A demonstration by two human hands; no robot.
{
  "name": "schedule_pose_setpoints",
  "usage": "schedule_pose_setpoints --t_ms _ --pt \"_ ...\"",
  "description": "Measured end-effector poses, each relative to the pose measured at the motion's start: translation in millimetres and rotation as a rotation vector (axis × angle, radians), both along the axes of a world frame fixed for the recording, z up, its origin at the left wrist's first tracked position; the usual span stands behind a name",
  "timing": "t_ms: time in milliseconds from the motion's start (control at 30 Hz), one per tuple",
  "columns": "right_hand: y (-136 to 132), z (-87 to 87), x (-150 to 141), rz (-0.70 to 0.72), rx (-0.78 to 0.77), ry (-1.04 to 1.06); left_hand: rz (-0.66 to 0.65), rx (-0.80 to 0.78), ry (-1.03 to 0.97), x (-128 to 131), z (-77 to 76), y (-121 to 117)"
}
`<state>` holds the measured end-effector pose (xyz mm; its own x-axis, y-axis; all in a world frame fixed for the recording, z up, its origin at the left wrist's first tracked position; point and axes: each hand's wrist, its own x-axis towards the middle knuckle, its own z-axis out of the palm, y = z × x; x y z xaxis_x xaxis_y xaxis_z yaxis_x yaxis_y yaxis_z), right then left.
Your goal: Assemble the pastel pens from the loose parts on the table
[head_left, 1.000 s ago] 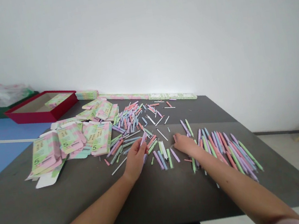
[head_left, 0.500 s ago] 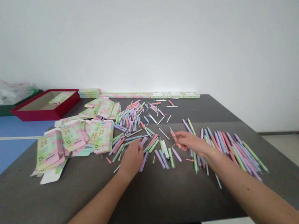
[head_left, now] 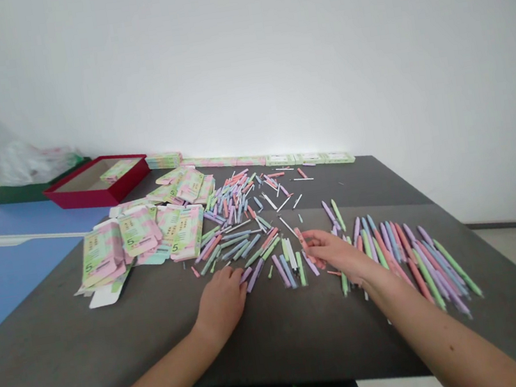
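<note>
My right hand [head_left: 334, 254] pinches a pink pen [head_left: 300, 237] at its fingertips, above a small group of green, lilac and blue pens [head_left: 288, 265] with white sticks among them. My left hand [head_left: 220, 302] lies on the dark table [head_left: 299, 336], holding nothing, its fingertips beside a lilac pen [head_left: 255, 275]. A jumbled heap of pastel pens and sticks [head_left: 240, 206] spreads behind it. To the right lies a looser fan of long pastel pens [head_left: 408, 258]. Flat printed cardboard boxes marked 5 [head_left: 186, 231] lie at the left.
A red tray [head_left: 96, 186] holding a printed box stands beyond the table's far left corner, with a green box and plastic bag [head_left: 31, 168] behind it. Printed boxes [head_left: 277, 160] line the far edge against a white wall. A blue surface [head_left: 9, 282] lies left.
My left hand has slid back toward me along the table. My right hand keeps the pink pen. The whole view has shifted slightly as my head moved.
</note>
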<state>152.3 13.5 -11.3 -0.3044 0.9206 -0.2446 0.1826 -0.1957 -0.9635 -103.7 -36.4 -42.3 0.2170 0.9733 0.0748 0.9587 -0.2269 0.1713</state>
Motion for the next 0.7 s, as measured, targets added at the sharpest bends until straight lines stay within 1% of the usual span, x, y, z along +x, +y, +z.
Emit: schedule_pose_setpoints --t_ms 100,167,200,233,300,333,400,467,533,600,667,700 --pt "-4.5 0.8 0.2 0.017 0.009 0.004 0.005 0.083 -0.114 3.1 6.8 -0.8" --pt "-11.6 1.4 -3.5 0.027 0.016 -0.021 -0.027 0.093 -0.295 10.7 14.3 -1.4" --pt "-16.5 1.2 -7.3 0.034 0.02 -0.037 -0.045 0.06 -0.419 16.7 18.3 -1.5" --pt "-22.0 0.6 -12.3 0.043 0.03 -0.056 -0.062 -0.007 -0.557 24.0 21.9 -1.3" --pt "-34.0 -1.4 -24.6 0.063 0.093 -0.12 -0.085 -0.204 -0.844 40.7 26.9 0.1" --pt "-39.5 -2.6 -30.5 0.066 0.155 -0.175 -0.098 -0.301 -0.962 48.9 27.9 1.4" --pt "-47.6 -4.3 -37.8 0.052 0.291 -0.299 -0.109 -0.409 -1.126 61.6 26.8 5.3" --pt "-49.5 -5.1 -35.9 0.012 0.373 -0.387 -0.092 -0.418 -1.223 66.9 22.4 11.0" --pt "-45.9 -6.3 -24.9 -0.062 0.435 -0.469 -0.044 -0.391 -1.299 64.8 16.2 17.9" --pt "-40.0 -9.8 -10.2 -0.145 0.548 -0.606 0.037 -0.368 -1.377 58.4 9.1 25.2" --pt "-36.1 -16.7 0.8 -0.174 0.663 -0.769 0.121 -0.364 -1.446 51.7 2.2 31.2" --pt "-35.7 -21.2 3.3 -0.16 0.695 -0.833 0.154 -0.364 -1.473 49.0 -0.9 33.4"
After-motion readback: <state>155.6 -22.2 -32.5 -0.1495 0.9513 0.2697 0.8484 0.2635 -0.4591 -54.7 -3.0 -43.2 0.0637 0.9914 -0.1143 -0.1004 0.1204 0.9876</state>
